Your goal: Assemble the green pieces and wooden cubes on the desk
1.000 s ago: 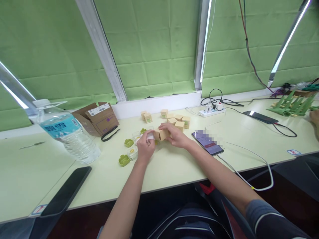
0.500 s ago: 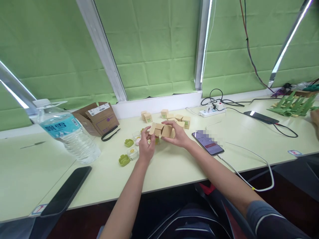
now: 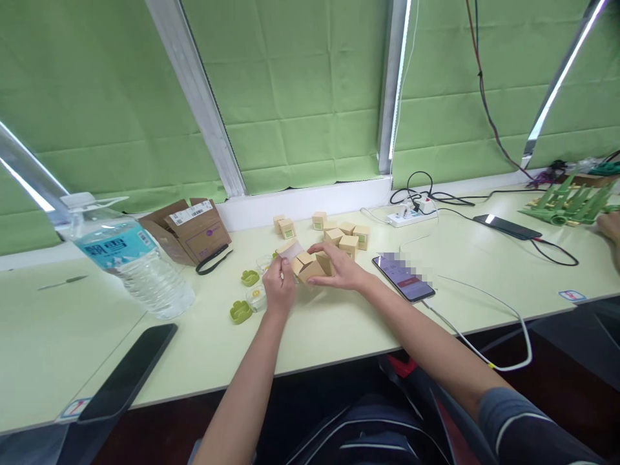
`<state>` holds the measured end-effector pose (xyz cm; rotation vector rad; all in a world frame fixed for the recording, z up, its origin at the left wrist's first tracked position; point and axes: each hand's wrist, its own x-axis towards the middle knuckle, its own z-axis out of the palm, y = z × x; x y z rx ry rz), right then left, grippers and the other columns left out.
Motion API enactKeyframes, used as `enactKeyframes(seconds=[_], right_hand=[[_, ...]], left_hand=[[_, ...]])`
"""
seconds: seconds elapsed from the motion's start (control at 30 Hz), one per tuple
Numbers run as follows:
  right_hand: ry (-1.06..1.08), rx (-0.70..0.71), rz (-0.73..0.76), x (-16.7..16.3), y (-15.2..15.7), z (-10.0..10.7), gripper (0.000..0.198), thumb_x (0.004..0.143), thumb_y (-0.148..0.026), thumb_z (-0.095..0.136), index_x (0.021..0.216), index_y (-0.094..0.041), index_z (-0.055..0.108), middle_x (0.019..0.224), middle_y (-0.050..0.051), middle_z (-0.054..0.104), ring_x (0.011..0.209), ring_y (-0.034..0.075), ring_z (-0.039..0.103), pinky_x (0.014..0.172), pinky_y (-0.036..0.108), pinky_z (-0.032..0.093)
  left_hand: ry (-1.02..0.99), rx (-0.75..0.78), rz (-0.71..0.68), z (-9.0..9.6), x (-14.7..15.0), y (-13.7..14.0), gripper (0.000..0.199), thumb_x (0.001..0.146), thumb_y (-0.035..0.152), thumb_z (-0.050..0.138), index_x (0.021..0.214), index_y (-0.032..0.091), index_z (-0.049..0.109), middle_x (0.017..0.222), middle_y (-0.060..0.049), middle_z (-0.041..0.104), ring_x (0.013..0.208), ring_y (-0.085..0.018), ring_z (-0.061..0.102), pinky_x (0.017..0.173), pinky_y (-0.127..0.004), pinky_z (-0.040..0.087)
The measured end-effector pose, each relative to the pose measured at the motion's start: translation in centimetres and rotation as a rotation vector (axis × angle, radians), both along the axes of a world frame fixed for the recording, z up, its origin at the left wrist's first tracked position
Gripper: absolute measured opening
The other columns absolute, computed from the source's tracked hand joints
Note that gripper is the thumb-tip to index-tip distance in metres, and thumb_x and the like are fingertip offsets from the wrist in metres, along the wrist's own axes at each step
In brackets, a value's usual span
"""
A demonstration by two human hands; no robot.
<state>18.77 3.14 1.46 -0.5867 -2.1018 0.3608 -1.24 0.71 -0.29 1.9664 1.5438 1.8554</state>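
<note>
A small tan cardboard box (image 3: 311, 270) with raised flaps is held between my two hands over the table. My left hand (image 3: 279, 287) pinches its left side, by a piece with a pale whitish face; whether that is a flap or a paper slip, I cannot tell. From the right, my right hand (image 3: 341, 268) grips the box between thumb and fingers. Beside my left hand lie a green flower-shaped dish (image 3: 241, 312), a smaller green one (image 3: 250, 278) and a clear container (image 3: 256, 298) with a yellow spot. The box's inside is hidden.
Several small tan boxes (image 3: 360, 236) stand behind my hands. A phone (image 3: 403, 279) with a white cable lies right, a black phone (image 3: 130, 368) front left. Further left are a water bottle (image 3: 135, 258) and an opened carton (image 3: 194, 236). Another person's hand (image 3: 609, 226) shows far right.
The small box has tipped and moved slightly down. Its left piece now shows a whitish face. My left hand has shifted a little left and down, while my right hand has dropped slightly.
</note>
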Motion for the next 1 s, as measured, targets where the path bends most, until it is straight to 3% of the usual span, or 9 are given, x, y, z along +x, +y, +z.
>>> enactKeyframes(seconds=[0.13, 0.33, 0.47, 0.6, 0.7, 0.9, 1.0], right_hand=[[-0.04, 0.046, -0.078, 0.3, 0.5, -0.1, 0.039, 0.098, -0.045, 0.055, 0.131, -0.023, 0.053, 0.133, 0.012, 0.063, 0.133, 0.028, 0.055, 0.122, 0.058, 0.03], [-0.262, 0.194, -0.29, -0.9, 1.6, -1.4, 0.036, 0.092, -0.034, 0.064, 0.126, -0.022, 0.064, 0.124, 0.011, 0.071, 0.144, 0.035, 0.044, 0.124, 0.07, 0.013], [-0.365, 0.289, -0.341, -2.5, 1.6, -2.1, 0.041, 0.093, -0.041, 0.065, 0.128, -0.021, 0.066, 0.143, 0.013, 0.06, 0.152, 0.038, 0.03, 0.123, 0.072, 0.003], [-0.428, 0.301, -0.326, -3.1, 1.5, -2.3, 0.049, 0.092, -0.046, 0.065, 0.131, -0.018, 0.064, 0.153, 0.015, 0.051, 0.154, 0.039, 0.022, 0.124, 0.071, 0.007], [-0.428, 0.275, -0.309, -2.7, 1.3, -2.0, 0.049, 0.088, -0.045, 0.07, 0.128, -0.017, 0.066, 0.151, 0.015, 0.053, 0.154, 0.038, 0.023, 0.125, 0.068, 0.01], [-0.436, 0.221, -0.234, -1.6, 0.7, -1.1, 0.032, 0.085, -0.048, 0.072, 0.099, -0.019, 0.068, 0.109, 0.014, 0.076, 0.15, 0.034, 0.036, 0.125, 0.067, 0.008], [-0.439, 0.203, -0.166, -1.6, 0.6, -1.0, 0.027, 0.083, -0.044, 0.075, 0.093, -0.022, 0.064, 0.109, 0.012, 0.075, 0.147, 0.031, 0.042, 0.126, 0.064, 0.016]], left_hand=[[-0.178, 0.033, 0.139, 0.1, -0.5, 0.2, 0.036, 0.102, 0.044, 0.035, 0.076, 0.021, 0.045, 0.067, 0.002, 0.05, 0.063, -0.015, 0.046, 0.063, -0.029, 0.036], [-0.298, 0.013, 0.184, 0.6, -0.6, 0.5, 0.041, 0.1, 0.054, 0.035, 0.076, 0.022, 0.043, 0.064, 0.002, 0.05, 0.06, -0.015, 0.045, 0.06, -0.03, 0.036], [-0.279, 0.024, 0.204, 0.9, -0.4, 0.3, 0.043, 0.1, 0.055, 0.034, 0.075, 0.022, 0.044, 0.066, 0.001, 0.053, 0.061, -0.015, 0.047, 0.062, -0.03, 0.037], [-0.262, 0.029, 0.213, 1.0, -0.3, 0.2, 0.041, 0.1, 0.053, 0.036, 0.074, 0.022, 0.044, 0.064, 0.0, 0.053, 0.06, -0.016, 0.047, 0.061, -0.03, 0.037], [-0.221, 0.025, 0.205, 0.9, -0.3, 0.2, 0.037, 0.101, 0.046, 0.036, 0.074, 0.022, 0.043, 0.063, 0.002, 0.051, 0.06, -0.015, 0.046, 0.061, -0.029, 0.037], [-0.202, 0.006, 0.206, 0.5, -0.5, 0.2, 0.03, 0.099, 0.037, 0.038, 0.073, 0.023, 0.038, 0.068, 0.002, 0.047, 0.066, -0.016, 0.044, 0.066, -0.03, 0.035], [-0.239, -0.027, 0.169, 0.5, -0.6, 0.1, 0.029, 0.1, 0.038, 0.038, 0.075, 0.024, 0.036, 0.068, 0.002, 0.046, 0.066, -0.017, 0.043, 0.066, -0.031, 0.034]])
